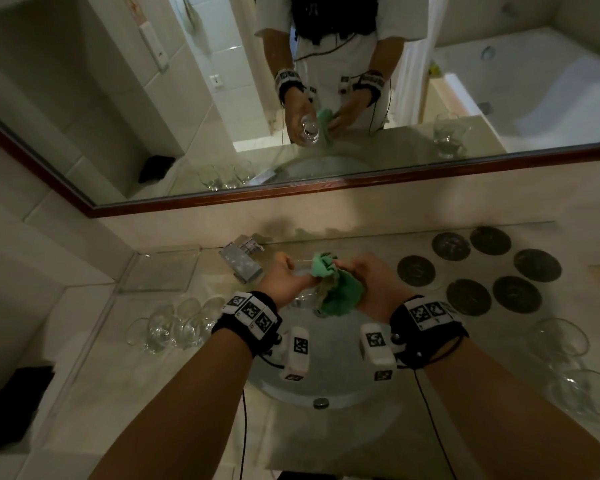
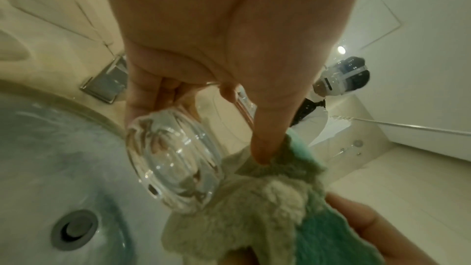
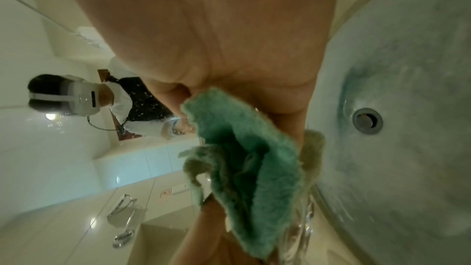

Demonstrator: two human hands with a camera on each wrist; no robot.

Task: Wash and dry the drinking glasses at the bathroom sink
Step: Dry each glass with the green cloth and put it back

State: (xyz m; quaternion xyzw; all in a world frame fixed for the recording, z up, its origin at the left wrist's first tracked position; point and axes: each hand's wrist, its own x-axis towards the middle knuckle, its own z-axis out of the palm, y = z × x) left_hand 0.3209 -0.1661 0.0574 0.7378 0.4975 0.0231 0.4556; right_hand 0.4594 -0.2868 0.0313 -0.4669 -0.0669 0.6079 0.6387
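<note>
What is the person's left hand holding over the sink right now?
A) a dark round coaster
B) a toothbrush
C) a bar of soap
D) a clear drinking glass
D: the left hand has its fingers wrapped round a clear drinking glass above the sink, while the right hand grips a green cloth against it.

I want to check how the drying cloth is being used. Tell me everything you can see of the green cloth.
The green cloth is a soft, fluffy towel, teal on one face and pale greyish-beige on the other. It is crumpled and bunched, not spread flat, and held above the sink basin. The right hand grips it, and the left hand, which holds the clear glass, presses its thumb into the folds. The cloth lies against the glass's side. Whether it is wet cannot be told.
</note>
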